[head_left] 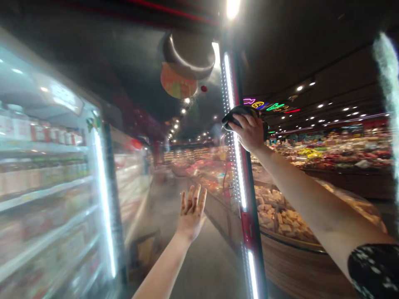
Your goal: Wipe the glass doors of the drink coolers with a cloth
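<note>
Black speckled cloth of my sleeve sits nearest, at the bottom right, and my bare right arm runs up from it. Lower and to the left, my left hand is raised in open air, palm away, fingers spread loose and holding nothing, near the door but not touching it.

Between my arms stands the tall door, seen edge-on, with a bright light strip running down its dark frame. High on that edge is the handle, a dark curved grip, and my right hand is wrapped over it from the right, fingers closed around it.

I judge the door stiff and fairly heavy, glass in a metal frame that swings as one piece. The handle looks smooth, so a full wrap suits it better than fingertips. I would keep off the glass and the lights.

To my left are lit chilled shelves, blurred. Behind the door curves a wooden counter of pale food. Farthest off are colourful displays and neon signs.
</note>
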Motion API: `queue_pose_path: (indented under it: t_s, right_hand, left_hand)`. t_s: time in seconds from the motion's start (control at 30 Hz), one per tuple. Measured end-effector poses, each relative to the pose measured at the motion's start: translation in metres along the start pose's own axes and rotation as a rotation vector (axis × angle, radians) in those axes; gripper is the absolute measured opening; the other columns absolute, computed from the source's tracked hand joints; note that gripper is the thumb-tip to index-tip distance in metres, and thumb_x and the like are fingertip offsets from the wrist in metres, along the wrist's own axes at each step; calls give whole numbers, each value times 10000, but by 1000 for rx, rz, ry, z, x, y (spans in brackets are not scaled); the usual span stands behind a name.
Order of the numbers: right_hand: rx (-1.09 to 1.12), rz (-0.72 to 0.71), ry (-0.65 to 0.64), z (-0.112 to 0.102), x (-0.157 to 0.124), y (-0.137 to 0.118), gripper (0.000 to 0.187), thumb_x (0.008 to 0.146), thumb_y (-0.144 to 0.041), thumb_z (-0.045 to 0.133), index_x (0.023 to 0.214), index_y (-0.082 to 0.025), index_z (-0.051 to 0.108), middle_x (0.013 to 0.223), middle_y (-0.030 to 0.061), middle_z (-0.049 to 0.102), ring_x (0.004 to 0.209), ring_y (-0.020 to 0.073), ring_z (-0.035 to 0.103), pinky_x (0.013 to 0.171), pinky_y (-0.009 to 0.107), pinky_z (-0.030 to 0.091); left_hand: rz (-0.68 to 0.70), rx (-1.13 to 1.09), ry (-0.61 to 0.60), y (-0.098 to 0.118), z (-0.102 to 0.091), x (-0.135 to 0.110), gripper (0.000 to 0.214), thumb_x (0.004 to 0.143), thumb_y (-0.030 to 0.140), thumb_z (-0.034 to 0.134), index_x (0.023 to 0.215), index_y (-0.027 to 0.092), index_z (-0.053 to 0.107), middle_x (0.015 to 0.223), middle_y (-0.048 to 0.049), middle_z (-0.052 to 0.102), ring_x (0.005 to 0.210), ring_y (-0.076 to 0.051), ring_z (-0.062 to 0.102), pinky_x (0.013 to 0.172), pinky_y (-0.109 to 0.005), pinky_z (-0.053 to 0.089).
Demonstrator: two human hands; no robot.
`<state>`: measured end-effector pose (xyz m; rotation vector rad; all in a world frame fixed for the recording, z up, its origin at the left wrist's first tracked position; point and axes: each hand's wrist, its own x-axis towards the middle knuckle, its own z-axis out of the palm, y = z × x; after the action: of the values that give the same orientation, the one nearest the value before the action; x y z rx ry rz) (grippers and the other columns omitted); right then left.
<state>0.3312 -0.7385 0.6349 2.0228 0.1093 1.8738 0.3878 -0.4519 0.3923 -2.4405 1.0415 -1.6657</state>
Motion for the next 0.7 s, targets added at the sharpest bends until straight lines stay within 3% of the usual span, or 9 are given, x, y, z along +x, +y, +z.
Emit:
queue_pose_path:
  t_s: [0.13, 0.23, 0.4, 0.7]
  right_hand:
    - [33, 124, -31, 19, 39, 16, 521, 986, -393, 444, 1499, -301, 446, 1616, 40, 337, 1455, 355, 277, 1112, 576, 336]
    - [43, 153, -83, 40, 36, 14, 539, 987, -474, 416, 1509, -340, 421, 1617, 15, 328, 1505, 363, 172, 1127, 586, 333]
    - [13, 128, -61, 43, -6, -5, 544, 1011, -419, 377, 1538, -286, 390, 1627, 52, 291, 1519, 378, 102, 1155, 527, 314]
    - [-12, 234, -223, 29, -103, -51, 554, 1005, -398, 387, 1547, -282, 371, 1646, 54, 270, 1515, 393, 120, 1145, 547, 329]
  left_hand:
    - [15, -10, 38, 3, 6, 16, 1134, 758, 259, 789, 1602, 256, 30, 1642, -144, 260, 1532, -331, 128, 1225, -603, 225]
    - [16, -19, 55, 4, 11, 21, 1159, 746, 285, 806, 1600, 270, 23, 1636, -139, 279, 1530, -335, 132, 1222, -624, 211]
    - [6, -40, 50, 8, 18, 17, 1150, 747, 258, 806, 1599, 270, 32, 1630, -134, 293, 1533, -321, 133, 1234, -621, 157]
    - [55, -149, -15, 23, 34, -6, 1087, 780, 190, 754, 1599, 270, 44, 1645, -130, 230, 1532, -320, 97, 1237, -635, 103]
